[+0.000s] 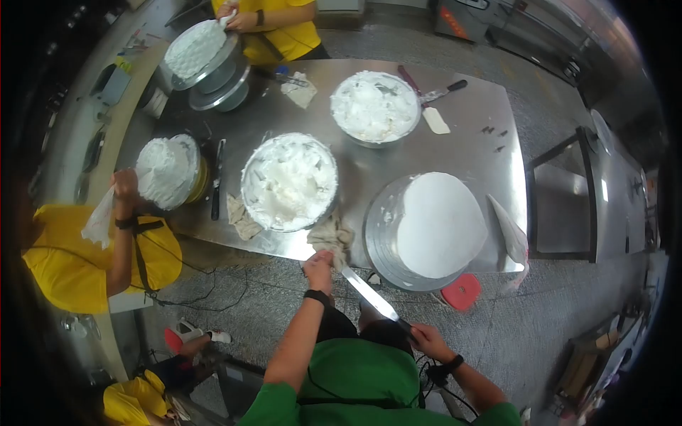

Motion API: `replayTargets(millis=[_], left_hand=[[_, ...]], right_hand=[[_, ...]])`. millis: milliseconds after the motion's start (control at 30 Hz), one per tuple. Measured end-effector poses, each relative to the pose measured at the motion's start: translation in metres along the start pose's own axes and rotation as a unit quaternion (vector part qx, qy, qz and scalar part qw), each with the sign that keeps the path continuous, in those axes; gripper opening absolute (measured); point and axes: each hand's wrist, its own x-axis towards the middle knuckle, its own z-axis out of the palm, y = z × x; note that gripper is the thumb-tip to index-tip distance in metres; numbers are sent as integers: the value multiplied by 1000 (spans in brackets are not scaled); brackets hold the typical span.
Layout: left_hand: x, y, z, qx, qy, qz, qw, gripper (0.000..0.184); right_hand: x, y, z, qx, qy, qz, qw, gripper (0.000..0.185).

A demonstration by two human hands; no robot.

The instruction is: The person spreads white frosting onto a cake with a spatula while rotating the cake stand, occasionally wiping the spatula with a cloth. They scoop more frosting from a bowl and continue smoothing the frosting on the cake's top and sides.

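Note:
My right hand (431, 343) is closed on the dark handle of a long icing spatula (371, 295). Its metal blade points up and left, the tip reaching a crumpled beige cloth (331, 237) at the table's front edge. My left hand (319, 270) grips the lower end of this cloth, next to the blade tip; whether cloth and blade touch is hard to make out. Just right of the cloth, a smooth white frosted cake (440, 224) stands on a round metal turntable (379, 245). A bowl of white cream (290, 182) sits to the left of the cloth.
The steel table (469, 106) also bears a second cream bowl (375, 106), a white scraper (436, 121), a filled piping bag (507, 231) and a spatula (218, 179). Co-workers in yellow shirts decorate cakes at the left (168, 172) and far side (195, 50). A red stool (462, 292) is below the front edge.

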Motion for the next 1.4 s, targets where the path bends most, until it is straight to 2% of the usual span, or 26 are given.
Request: replayTargets(millis=[33,67,100,133,200,300,333,400,433,500,533,567,633,767,833,867,900,967,1100,1167,1200,1300,1367,1400], left_hand=[[6,4,-4,-13,13,12,1000,13],[9,10,-8,3,13,14,1000,6],[10,19,-9,17,12,16,1000,11],[3,29,-10,37,-10,25,999,11],[-11,47,-18,85,-62,42,994,12],[-33,67,-28,131,-104,25,986,15],[-43,79,-29,139,-122,34,982,17],[-64,98,-32,147,-133,59,978,21],[-72,104,-35,147,-126,73,978,22],[-80,110,-53,146,-153,83,974,19],[-84,116,-59,147,-172,85,970,16],[-89,119,-63,146,-174,95,969,16],[-103,132,-68,119,-172,83,974,14],[-139,171,-69,107,-176,106,973,17],[-158,189,-73,98,-168,109,975,19],[-164,196,-77,86,-174,106,975,21],[-168,200,-81,85,-164,113,976,21],[-175,205,-92,129,-168,150,966,25],[-202,222,-100,114,-177,134,968,27],[-209,229,-102,133,-227,128,956,32],[-213,232,-103,132,-232,131,955,32],[-228,240,-100,142,-313,116,932,41],[-236,248,-92,234,-398,89,882,52],[-238,247,-87,240,-413,91,874,52]], right_hand=[[-18,7,-11,1,11,3,1000,27],[-40,17,-23,-6,20,21,1000,27],[-62,25,-36,-14,30,38,999,26],[-82,31,-50,-18,47,41,998,26],[-119,42,-78,-4,26,105,994,24],[-169,55,-105,16,158,150,976,24],[-179,56,-113,18,176,146,973,24],[-188,57,-123,49,283,115,951,21],[-185,53,-125,53,291,107,949,21],[-166,37,-127,-7,379,72,923,19],[-148,38,-129,-31,421,46,905,24],[-127,38,-134,-28,423,36,905,24],[-78,40,-143,-138,481,-58,864,30],[26,49,-155,-112,482,-109,862,32],[57,35,-152,-149,498,-145,842,31],[67,29,-152,-126,479,-97,863,31],[78,30,-154,-125,471,-106,867,31],[102,47,-164,-260,479,-157,823,35],[86,32,-162,-333,485,-117,800,40],[71,29,-160,-429,493,-145,743,45],[59,27,-153,-428,499,-145,740,45],[6,48,-116,-389,504,-167,753,46],[-34,76,-85,-322,472,-156,806,32],[-62,85,-69,-279,426,-113,853,26]])
